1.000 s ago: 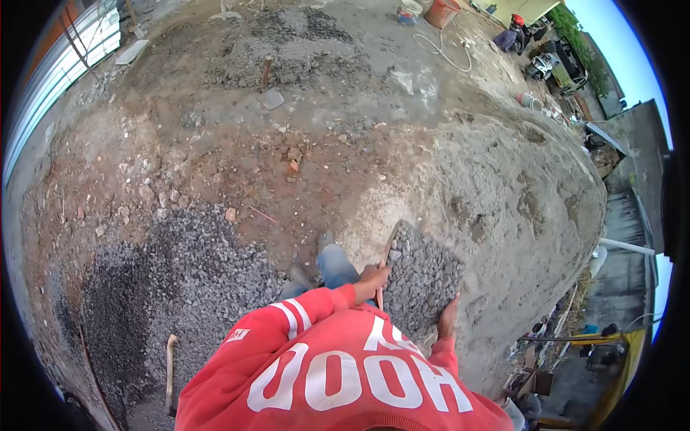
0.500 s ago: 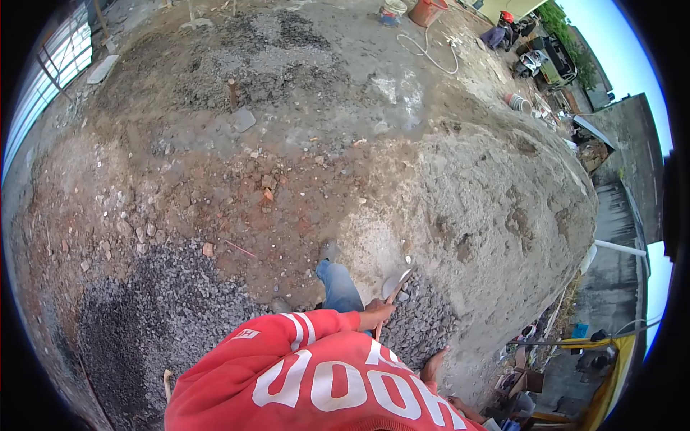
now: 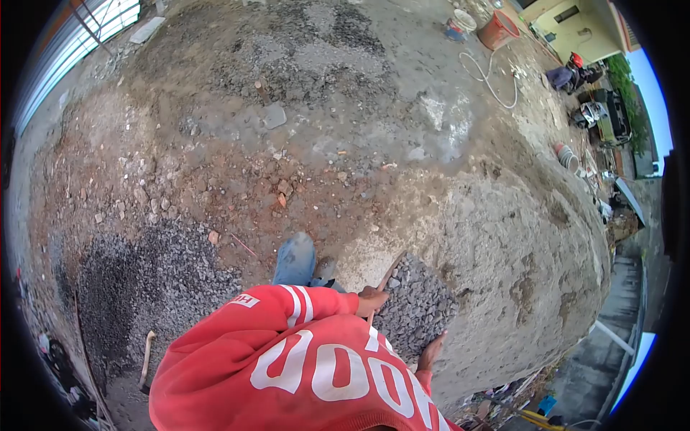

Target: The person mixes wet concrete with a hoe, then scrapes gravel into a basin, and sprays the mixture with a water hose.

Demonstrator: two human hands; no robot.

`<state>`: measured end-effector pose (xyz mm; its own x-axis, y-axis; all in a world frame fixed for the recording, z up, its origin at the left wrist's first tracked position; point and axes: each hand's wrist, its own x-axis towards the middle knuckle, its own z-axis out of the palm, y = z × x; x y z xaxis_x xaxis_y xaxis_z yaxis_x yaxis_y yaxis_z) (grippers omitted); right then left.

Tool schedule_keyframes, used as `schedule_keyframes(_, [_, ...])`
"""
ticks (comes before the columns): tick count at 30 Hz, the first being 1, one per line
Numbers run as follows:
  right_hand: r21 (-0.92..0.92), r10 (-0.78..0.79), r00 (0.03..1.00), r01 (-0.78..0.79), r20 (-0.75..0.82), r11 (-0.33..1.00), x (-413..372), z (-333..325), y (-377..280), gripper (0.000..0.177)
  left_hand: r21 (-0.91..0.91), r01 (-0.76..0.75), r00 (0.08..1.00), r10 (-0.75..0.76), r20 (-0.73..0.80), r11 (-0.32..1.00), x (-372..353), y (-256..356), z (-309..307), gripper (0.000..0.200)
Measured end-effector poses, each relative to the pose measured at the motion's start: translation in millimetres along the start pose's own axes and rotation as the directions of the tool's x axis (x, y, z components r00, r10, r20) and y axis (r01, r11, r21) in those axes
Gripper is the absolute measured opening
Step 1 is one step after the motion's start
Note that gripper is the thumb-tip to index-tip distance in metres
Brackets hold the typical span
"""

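A load of grey gravel [image 3: 415, 305] sits between my two hands in front of my body, with a sharp outer edge like that of a carrier. The carrier itself is mostly covered by the stones. Along its left side runs a slim wooden-looking bar [image 3: 390, 270], and my left hand [image 3: 371, 301] is closed around it. At the lower right edge of the gravel is my right hand [image 3: 432, 350], fingers bent against the rim and partly hidden. My jeans leg [image 3: 295, 260] shows to the left of the load.
A dark gravel heap [image 3: 129, 302] lies at left, with a wooden tool handle [image 3: 148, 355] near it. A grey sand mound [image 3: 517, 266] rises at right. Buckets [image 3: 499, 30], a hose [image 3: 496, 90] and a person in a red helmet [image 3: 573, 70] are farther off.
My view has turned, so the ground shifts rightward at the top. One leg has swung forward. The gravel has stayed between my hands and shows more fully now.
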<state>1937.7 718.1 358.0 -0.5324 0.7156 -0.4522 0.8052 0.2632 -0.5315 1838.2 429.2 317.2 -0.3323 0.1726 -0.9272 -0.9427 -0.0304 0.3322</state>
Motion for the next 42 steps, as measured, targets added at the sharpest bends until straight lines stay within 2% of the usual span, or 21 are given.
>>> schedule_keyframes(3, [0.023, -0.157, 0.987, 0.156, 0.035, 0.988, 45.6, 41.0, -62.8, 0.087, -0.049, -0.004, 1.0, 0.003, -0.019, 0.999, 21.4, 44.0, -24.5, 0.026])
schedule_keyframes(7, [-0.109, -0.255, 0.966, 0.258, 0.036, 0.96, 105.2, 93.3, -145.8, 0.088, -0.177, 0.023, 1.0, -0.021, 0.013, 0.984, 75.3, 108.2, -55.4, 0.025])
schedule_keyframes(9, [-0.206, -0.222, 0.975, 0.223, 0.028, 0.953, 105.1, 119.5, -206.1, 0.086, -0.251, -0.018, 1.0, 0.021, 0.01, 0.968, 103.5, 147.5, -64.8, 0.025])
schedule_keyframes(11, [-0.032, -0.301, 0.951, 0.304, 0.076, 0.952, 120.8, 152.7, -254.8, 0.083, -0.228, -0.028, 0.999, 0.016, -0.052, 0.973, 105.7, 215.0, -90.7, 0.025])
schedule_keyframes(13, [-0.157, -0.193, 0.974, 0.21, 0.118, 0.965, 121.2, 151.0, -303.3, 0.089, -0.199, -0.004, 1.0, 0.009, 0.024, 0.98, 113.6, 253.4, -105.4, 0.029])
schedule_keyframes(15, [-0.02, -0.266, 0.941, 0.276, 0.208, 0.961, 120.4, 176.8, -355.6, 0.089, -0.14, -0.109, 0.994, 0.105, -0.038, 0.984, 103.6, 307.1, -134.9, 0.035])
schedule_keyframes(16, [-0.028, -0.252, 0.942, 0.264, 0.224, 0.964, 119.0, 188.8, -378.6, 0.089, -0.144, -0.091, 0.995, 0.085, -0.048, 0.985, 106.8, 320.2, -141.6, 0.035])
schedule_keyframes(18, [-0.113, -0.422, 0.906, 0.424, 0.041, 0.899, 123.9, 215.4, -426.9, 0.078, -0.32, -0.212, 0.973, 0.231, 0.023, 0.923, 119.8, 350.4, -161.4, 0.041])
schedule_keyframes(21, [-0.265, -0.375, 0.917, 0.397, 0.133, 0.878, 162.4, 244.1, -493.6, 0.078, -0.387, -0.248, 0.958, 0.284, 0.037, 0.888, 124.2, 401.3, -197.6, 0.042])
schedule_keyframes(24, [-0.44, -0.451, 0.887, 0.444, 0.095, 0.781, 149.6, 286.6, -579.9, 0.081, -0.394, -0.217, 0.97, 0.242, 0.014, 0.893, 135.9, 453.9, -234.9, 0.044])
schedule_keyframes(26, [-0.434, -0.475, 0.872, 0.475, 0.117, 0.766, 174.3, 320.8, -617.9, 0.082, -0.483, -0.23, 0.97, 0.237, -0.049, 0.845, 139.1, 498.3, -261.5, 0.047])
schedule_keyframes(29, [-0.424, -0.475, 0.863, 0.501, 0.174, 0.755, 205.2, 372.0, -686.9, 0.082, -0.524, -0.179, 0.981, 0.189, -0.034, 0.833, 198.4, 561.3, -289.0, 0.05])
schedule_keyframes(30, [-0.405, -0.517, 0.834, 0.548, 0.196, 0.731, 221.3, 388.3, -708.4, 0.082, -0.428, -0.159, 0.986, 0.121, -0.114, 0.89, 202.9, 591.7, -299.2, 0.05])
schedule_keyframes(31, [-0.372, -0.559, 0.8, 0.597, 0.216, 0.711, 242.6, 415.8, -733.5, 0.082, -0.431, -0.207, 0.976, 0.156, -0.151, 0.878, 214.9, 624.8, -316.6, 0.05])
schedule_keyframes(33, [-0.358, -0.611, 0.771, 0.63, 0.18, 0.69, 286.2, 431.0, -793.5, 0.085, -0.548, -0.17, 0.979, 0.076, -0.189, 0.819, 209.8, 673.3, -323.2, 0.042])
schedule_keyframes(35, [-0.444, -0.48, 0.756, 0.652, 0.445, 0.615, 286.1, 449.3, -901.6, 0.085, -0.535, -0.179, 0.974, 0.072, -0.215, 0.826, 186.7, 721.8, -352.5, 0.04])
schedule_keyframes(36, [-0.473, -0.374, 0.71, 0.688, 0.597, 0.551, 264.6, 460.5, -967.5, 0.086, -0.617, -0.207, 0.974, 0.098, -0.207, 0.759, 176.9, 742.2, -364.1, 0.038])
schedule_keyframes(38, [-0.397, -0.234, 0.542, 0.792, 0.807, 0.464, 226.9, 484.7, -1088.7, 0.087, -0.673, -0.275, 0.961, 0.169, -0.221, 0.687, 147.5, 784.9, -402.3, 0.035])
schedule_keyframes(40, [-0.122, -0.361, 0.294, 0.895, 0.885, 0.43, 217.3, 531.1, -1184.3, 0.083, -0.732, -0.306, 0.952, 0.202, -0.23, 0.609, 125.0, 844.0, -463.3, 0.024])
schedule_keyframes(41, [-0.044, -0.192, 0.3, 0.633, 0.934, 0.773, 217.7, 555.2, -1221.2, 0.073, -0.78, -0.435, 0.876, 0.412, -0.25, 0.451, 124.0, 856.1, -498.1, 0.019])
schedule_keyframes(42, [-0.025, -0.161, 0.301, 0.531, 0.94, 0.847, 220.9, 577.3, -1235.5, 0.07, -0.598, -0.617, 0.778, 0.515, -0.36, 0.512, 202.8, 851.8, -543.7, 0.018])
